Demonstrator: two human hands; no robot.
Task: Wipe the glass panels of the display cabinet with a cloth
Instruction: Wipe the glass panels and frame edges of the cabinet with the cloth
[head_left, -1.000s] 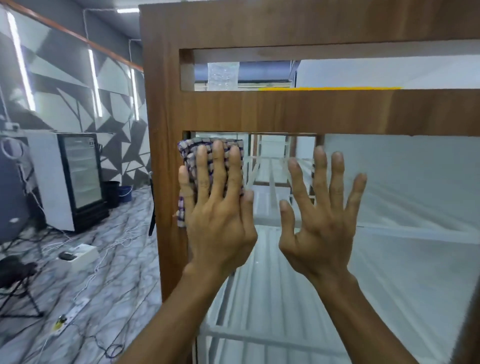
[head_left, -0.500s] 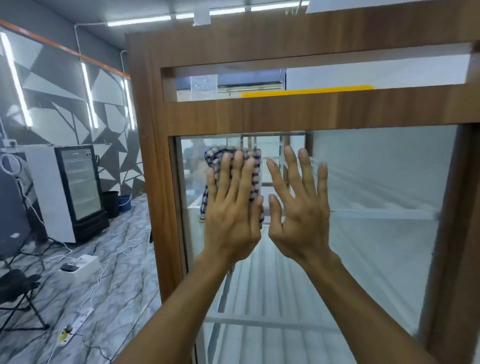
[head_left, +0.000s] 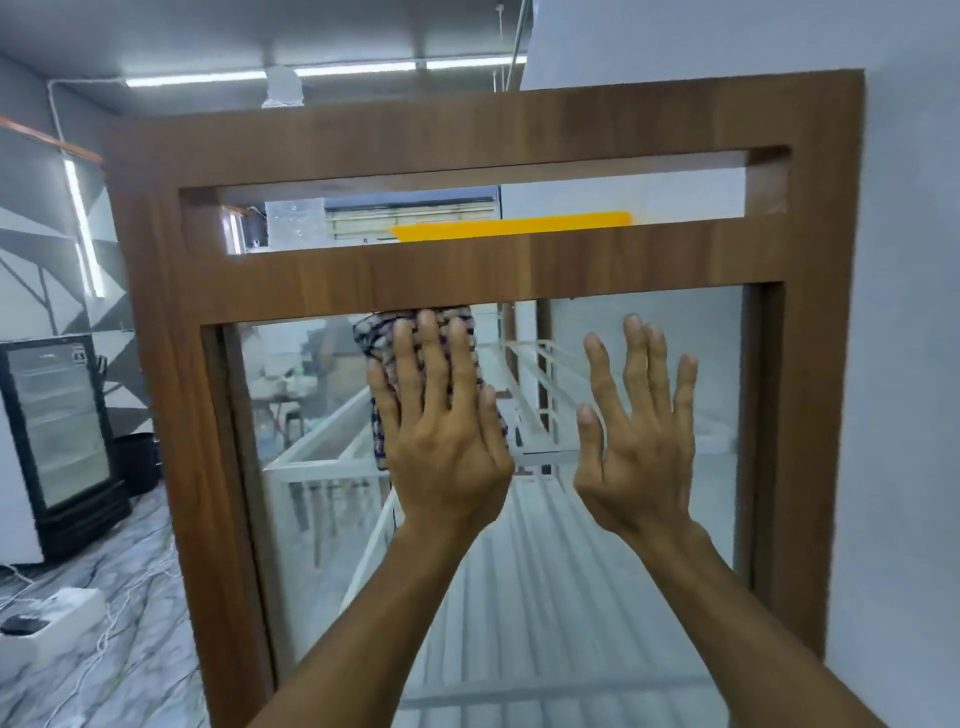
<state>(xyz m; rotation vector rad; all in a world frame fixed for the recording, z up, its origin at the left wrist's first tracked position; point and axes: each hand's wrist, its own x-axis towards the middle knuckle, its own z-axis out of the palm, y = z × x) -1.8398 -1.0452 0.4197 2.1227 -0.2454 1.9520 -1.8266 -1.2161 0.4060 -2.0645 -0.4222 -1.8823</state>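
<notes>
A wooden-framed display cabinet (head_left: 171, 395) fills the view, its large glass panel (head_left: 311, 519) set below a wooden crossbar. My left hand (head_left: 441, 431) lies flat with straight fingers and presses a checked purple-and-white cloth (head_left: 376, 335) against the glass just under the crossbar. Most of the cloth is hidden beneath the hand. My right hand (head_left: 636, 441) is spread with straight fingers against the glass to the right, holding nothing. White wire shelves (head_left: 540, 374) show through the panel.
A black glass-door fridge (head_left: 57, 436) stands at the left on the marble-patterned floor. A white box (head_left: 52, 623) and loose cables lie near it. A plain wall (head_left: 904, 364) borders the cabinet's right side. A narrow slot opens above the crossbar.
My left hand has slid the cloth rightward from the panel's left edge and up to the crossbar. My right hand has moved right as well. The view has pulled back and shifted.
</notes>
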